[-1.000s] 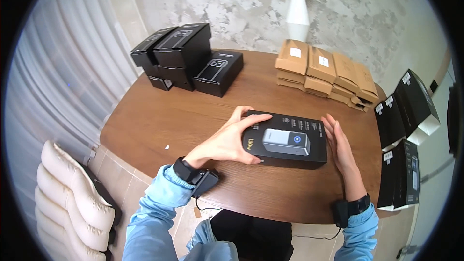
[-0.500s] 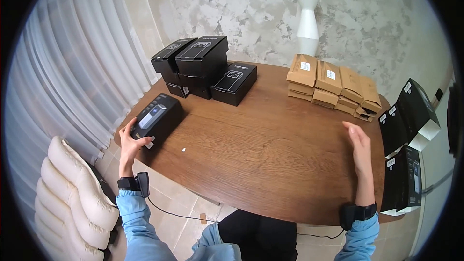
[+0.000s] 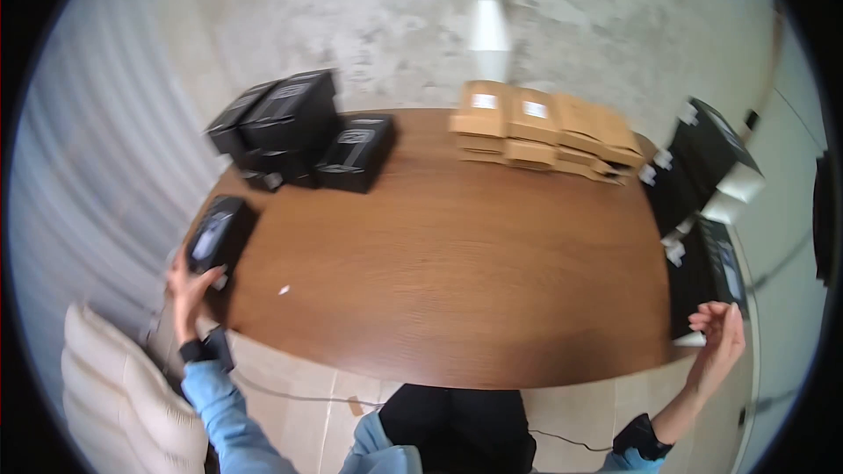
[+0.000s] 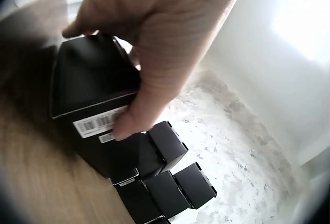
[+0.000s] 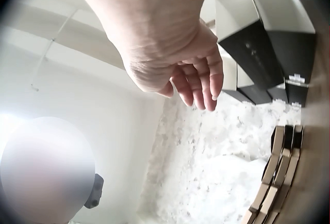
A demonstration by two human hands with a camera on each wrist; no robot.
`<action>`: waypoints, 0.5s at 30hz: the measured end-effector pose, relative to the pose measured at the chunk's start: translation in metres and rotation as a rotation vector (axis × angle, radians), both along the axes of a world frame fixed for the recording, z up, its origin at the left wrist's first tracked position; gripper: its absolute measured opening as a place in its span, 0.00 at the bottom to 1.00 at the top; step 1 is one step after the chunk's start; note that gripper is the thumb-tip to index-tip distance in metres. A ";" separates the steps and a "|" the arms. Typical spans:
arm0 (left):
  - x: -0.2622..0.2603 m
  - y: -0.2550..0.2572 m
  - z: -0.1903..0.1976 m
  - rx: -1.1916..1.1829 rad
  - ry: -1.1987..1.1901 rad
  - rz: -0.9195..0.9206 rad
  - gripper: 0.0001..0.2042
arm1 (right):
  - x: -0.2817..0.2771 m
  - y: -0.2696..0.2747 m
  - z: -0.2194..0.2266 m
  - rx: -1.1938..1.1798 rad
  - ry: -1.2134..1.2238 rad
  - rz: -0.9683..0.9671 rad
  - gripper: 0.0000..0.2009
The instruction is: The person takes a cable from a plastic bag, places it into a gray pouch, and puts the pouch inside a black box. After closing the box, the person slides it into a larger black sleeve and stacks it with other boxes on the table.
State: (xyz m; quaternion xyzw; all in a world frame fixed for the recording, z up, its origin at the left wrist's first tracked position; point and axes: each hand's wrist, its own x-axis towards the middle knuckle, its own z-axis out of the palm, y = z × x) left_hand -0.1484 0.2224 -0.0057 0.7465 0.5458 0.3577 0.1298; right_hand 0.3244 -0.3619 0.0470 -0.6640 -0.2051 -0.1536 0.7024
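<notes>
The step in hand looks like the placing or steadying of a black retail box [image 3: 219,233] with a pale device pictured on its top, at the left end of the desk [image 3: 457,272]. Taking the stack of black boxes [image 3: 290,114] as landmark, this box lies just nearer the person and a little to the left, apart from it, and seems to rest on the wood, though blur leaves full contact uncertain. The left hand [image 3: 187,294] grips its near end in a moderately wide span: the thumb presses the end face beside a white barcode label [image 4: 98,123], and the fingers reach over to the opposite side. The right hand [image 3: 720,333] is empty, its fingers loosely bent and near one another; it hangs far to the right of the stack and nearer the person, close to the white-ended black boxes [image 3: 716,154], and whether it touches them I cannot tell. The brown cardboard cartons [image 3: 536,127] sit well to the stack's right. As I judge it, the next move calls for the box to be settled flat, then for the thumb and fingers to part evenly, so that it neither twists nor gets pushed towards the desk's rim.
</notes>
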 end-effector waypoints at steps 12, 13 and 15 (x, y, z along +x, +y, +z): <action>0.208 -0.083 0.078 -0.034 0.108 -0.704 0.29 | -0.007 -0.062 -0.021 0.175 0.207 -0.412 0.18; 0.224 -0.073 0.062 0.023 0.099 -0.759 0.28 | -0.004 -0.063 -0.023 0.171 0.231 -0.410 0.18; 0.256 -0.063 0.048 -0.005 0.145 -0.805 0.27 | 0.001 -0.062 -0.024 0.196 0.236 -0.419 0.18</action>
